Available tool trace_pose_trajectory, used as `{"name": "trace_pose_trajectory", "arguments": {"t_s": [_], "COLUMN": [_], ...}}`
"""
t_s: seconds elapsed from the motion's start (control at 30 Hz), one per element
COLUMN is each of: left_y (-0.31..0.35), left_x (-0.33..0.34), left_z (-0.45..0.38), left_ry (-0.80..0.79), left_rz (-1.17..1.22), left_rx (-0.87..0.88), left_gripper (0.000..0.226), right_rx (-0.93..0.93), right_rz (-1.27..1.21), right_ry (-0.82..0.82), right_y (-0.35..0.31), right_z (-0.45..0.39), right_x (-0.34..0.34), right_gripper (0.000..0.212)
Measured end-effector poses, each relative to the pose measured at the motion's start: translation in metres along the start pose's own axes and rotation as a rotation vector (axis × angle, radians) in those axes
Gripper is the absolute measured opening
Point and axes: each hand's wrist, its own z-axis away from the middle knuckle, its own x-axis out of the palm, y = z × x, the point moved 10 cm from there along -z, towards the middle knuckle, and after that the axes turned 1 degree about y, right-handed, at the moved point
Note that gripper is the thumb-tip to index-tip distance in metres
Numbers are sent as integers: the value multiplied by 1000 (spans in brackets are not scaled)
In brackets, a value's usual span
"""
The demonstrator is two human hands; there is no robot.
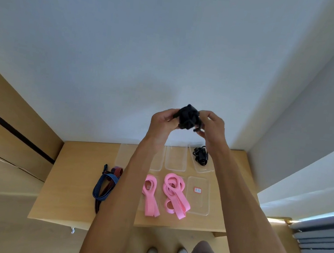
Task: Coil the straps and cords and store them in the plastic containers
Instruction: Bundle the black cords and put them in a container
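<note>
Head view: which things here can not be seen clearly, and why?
- Black coiled strap: left hand and right hand cover its sides; its ends are hidden.
- Far left clear container: the left forearm crosses it.
- Red label in the near right container: too small to read.
</note>
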Motion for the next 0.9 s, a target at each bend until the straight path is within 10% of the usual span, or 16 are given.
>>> {"name": "trace_pose_trajectory", "arguments": {"t_s": [0.3,0.7,0.9], "left_y": [6,0,-34], "left_x": [-41,-16,-12], "left_z": [5,18,-1], "left_ry": [542,522,332], "left_rz": [-359,-621,-458], "left_rx": [141,326,-1], "left_gripper": [24,16,11], "right_rx": [52,-56,-299], "right_rz": [-1,140,295], "right_ry": [-50,-6,236], "right_y": [20,24,0], "right_z": [10,19,31], "right_x": [13,12,-4], "right_gripper": [16,49,7]}}
